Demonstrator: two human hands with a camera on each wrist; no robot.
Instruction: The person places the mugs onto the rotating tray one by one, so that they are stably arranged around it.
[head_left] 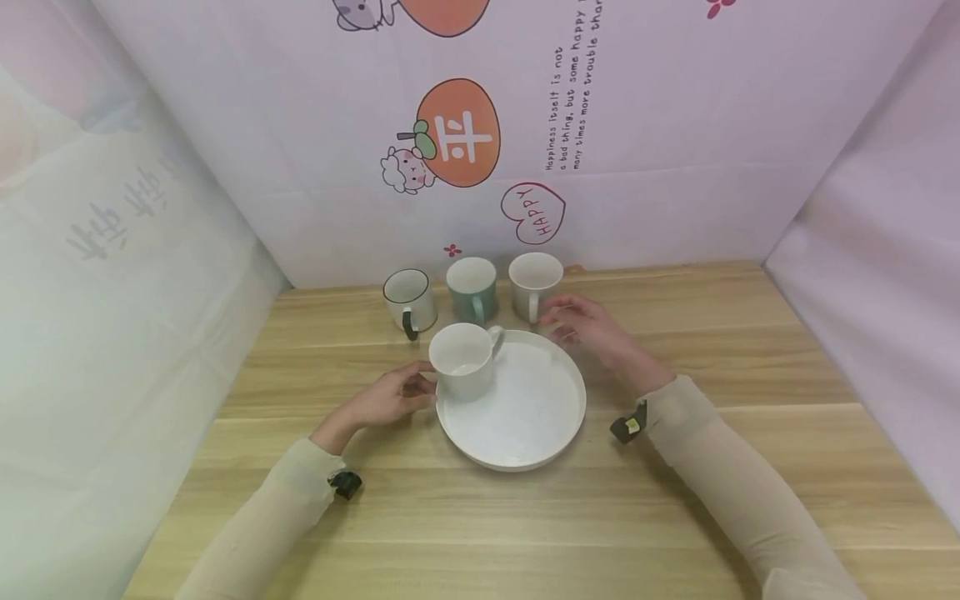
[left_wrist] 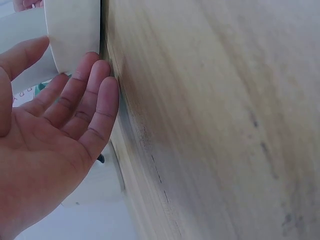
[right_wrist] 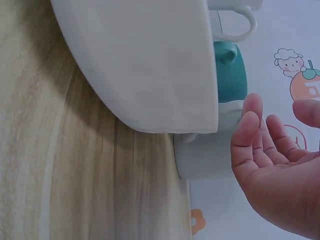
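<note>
A round white plate with a raised rim [head_left: 525, 417] lies on the table, and a wide white cup [head_left: 468, 379] stands at its upper left, handle pointing to the upper right. My left hand [head_left: 390, 394] is at the plate's left edge beside that cup, its fingertips right at the plate's side [left_wrist: 75, 35] in the left wrist view. Its fingers are loosely bent. Over on the right, my right hand [head_left: 592, 329] hovers close to a white mug [head_left: 525, 292], with fingers slightly curled and nothing between them; the right wrist view shows its palm turned up.
Behind the plate, a teal mug [head_left: 472, 300] and a white mug with a dark rim and black handle [head_left: 416, 308] stand in a row with the white mug. A printed cloth backdrop [head_left: 637, 217] rises at the table's far edge.
</note>
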